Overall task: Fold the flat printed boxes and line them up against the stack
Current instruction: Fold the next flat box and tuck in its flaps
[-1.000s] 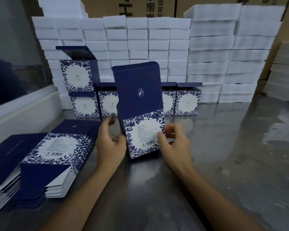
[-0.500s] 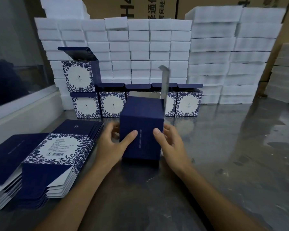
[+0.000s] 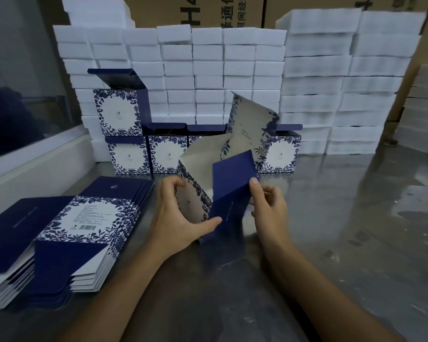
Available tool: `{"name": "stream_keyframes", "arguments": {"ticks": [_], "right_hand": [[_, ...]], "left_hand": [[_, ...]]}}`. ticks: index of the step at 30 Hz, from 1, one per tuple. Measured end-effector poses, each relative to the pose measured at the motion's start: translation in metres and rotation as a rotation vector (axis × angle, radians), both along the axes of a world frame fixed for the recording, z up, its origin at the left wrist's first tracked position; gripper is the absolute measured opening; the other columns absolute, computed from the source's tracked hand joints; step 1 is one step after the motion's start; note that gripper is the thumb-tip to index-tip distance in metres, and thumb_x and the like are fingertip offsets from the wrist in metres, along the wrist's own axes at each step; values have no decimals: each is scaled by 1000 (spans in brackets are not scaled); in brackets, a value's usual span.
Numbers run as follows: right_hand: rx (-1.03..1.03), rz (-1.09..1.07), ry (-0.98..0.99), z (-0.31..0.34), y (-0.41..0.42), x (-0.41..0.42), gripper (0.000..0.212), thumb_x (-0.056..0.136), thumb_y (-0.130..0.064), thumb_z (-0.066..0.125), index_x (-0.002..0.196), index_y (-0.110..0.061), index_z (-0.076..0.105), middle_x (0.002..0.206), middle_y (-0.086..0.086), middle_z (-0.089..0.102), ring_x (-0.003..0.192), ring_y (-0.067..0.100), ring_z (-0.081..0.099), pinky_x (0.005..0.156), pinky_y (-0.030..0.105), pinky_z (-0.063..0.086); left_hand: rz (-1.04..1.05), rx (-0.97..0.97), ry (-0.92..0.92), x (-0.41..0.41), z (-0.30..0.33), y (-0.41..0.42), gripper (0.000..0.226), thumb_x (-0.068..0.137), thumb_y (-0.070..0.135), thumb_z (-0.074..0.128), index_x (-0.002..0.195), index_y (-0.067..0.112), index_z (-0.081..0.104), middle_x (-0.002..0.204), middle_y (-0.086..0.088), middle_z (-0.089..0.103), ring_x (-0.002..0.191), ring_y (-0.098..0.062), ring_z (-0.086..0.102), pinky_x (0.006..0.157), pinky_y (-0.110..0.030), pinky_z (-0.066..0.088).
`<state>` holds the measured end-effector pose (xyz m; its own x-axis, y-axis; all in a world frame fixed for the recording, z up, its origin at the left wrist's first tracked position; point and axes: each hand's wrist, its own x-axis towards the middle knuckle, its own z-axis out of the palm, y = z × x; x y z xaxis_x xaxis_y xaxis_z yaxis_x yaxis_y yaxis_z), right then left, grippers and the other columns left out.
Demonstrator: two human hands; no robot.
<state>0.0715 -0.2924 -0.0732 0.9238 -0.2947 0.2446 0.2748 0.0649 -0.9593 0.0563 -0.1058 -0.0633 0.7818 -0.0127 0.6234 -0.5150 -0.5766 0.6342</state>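
Note:
A half-folded blue and white printed box stands tilted on the steel table, its white inside showing and its flaps open. My left hand grips its left wall, thumb on the navy panel. My right hand pinches the navy flap at its right edge. Several folded boxes stand in a row against the white foam stack, one more box sitting on top at the left. A pile of flat printed boxes lies at the left.
The steel table stretches to the right. Taller white foam stacks rise at the back right, brown cartons behind them. A white ledge with a glass pane runs along the left.
The box showed a shut navy face half a second ago. Now it is tipped and turned, its white inside and floral flaps open toward me, and both hands have shifted their hold.

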Motion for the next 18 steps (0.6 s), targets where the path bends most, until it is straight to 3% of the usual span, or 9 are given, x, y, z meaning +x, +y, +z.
{"name": "stream_keyframes", "arguments": {"ticks": [2,4,7,12,18], "right_hand": [[4,-61,21,3,-3,1,34,92,-54,59,93,-20,58,91,-5,66,86,10,65,71,23,47],[-5,-51,47,5,-6,1,40,97,-48,56,82,-12,57,74,-2,63,68,10,60,64,23,47],[-8,-3,48,5,-7,1,46,102,-40,51,70,-8,55,54,-2,55,49,8,49,49,17,42],[-55,-4,79,3,-10,6,43,105,-26,47,65,-11,48,47,-7,46,44,7,37,43,20,33],[-75,91,59,3,-6,-1,52,105,-34,48,57,-16,41,48,-3,38,44,10,31,45,22,30]], "left_hand": [[50,101,-138,-1,2,1,91,51,37,95,116,16,35,126,-7,39,116,-23,45,97,-39,45],[82,194,-214,-2,4,3,97,48,41,95,119,11,36,134,-15,37,124,-28,43,101,-44,44],[87,297,-249,-4,5,1,99,48,44,94,121,21,31,141,-18,34,131,-34,40,100,-52,45],[103,368,-258,-6,6,-2,99,50,50,90,123,22,30,145,-18,32,132,-36,38,93,-57,48],[198,343,-309,-1,2,-4,104,42,50,93,122,15,36,137,-19,36,126,-37,43,99,-55,45]]}}
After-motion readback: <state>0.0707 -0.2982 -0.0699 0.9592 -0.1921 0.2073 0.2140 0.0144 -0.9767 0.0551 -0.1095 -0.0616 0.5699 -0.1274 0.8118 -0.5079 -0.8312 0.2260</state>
